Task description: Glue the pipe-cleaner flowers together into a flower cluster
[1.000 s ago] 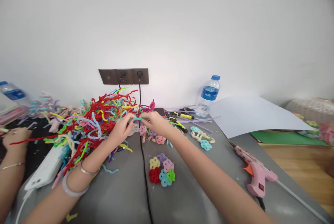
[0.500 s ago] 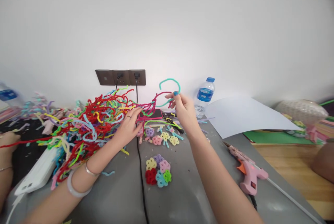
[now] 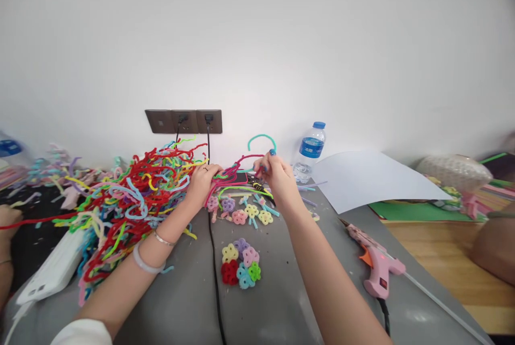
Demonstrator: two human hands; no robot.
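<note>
My right hand (image 3: 278,176) is closed in a pinch, with a teal pipe cleaner (image 3: 262,136) curling up behind the fingers and a magenta one at the fingertips. At the right edge of a large tangled heap of coloured pipe cleaners (image 3: 137,195), my left hand (image 3: 203,183) is closed on a bunch of magenta pipe cleaners (image 3: 231,172), which fan out between both hands. In front lie several small pipe-cleaner flowers (image 3: 251,211). Nearer to me is a ring of joined flowers (image 3: 230,272) in several colours.
A water bottle (image 3: 310,152) stands by the wall near white paper (image 3: 374,181). A pink glue gun (image 3: 378,267) lies at the right. A black cable (image 3: 215,275) runs down the table from the wall sockets (image 3: 183,121). A white power strip (image 3: 52,270) and another person's hand (image 3: 8,224) are at left.
My right hand and the teal pipe cleaner have come down a little. My left hand has drawn its fingers in around the magenta bunch. The view has shifted slightly.
</note>
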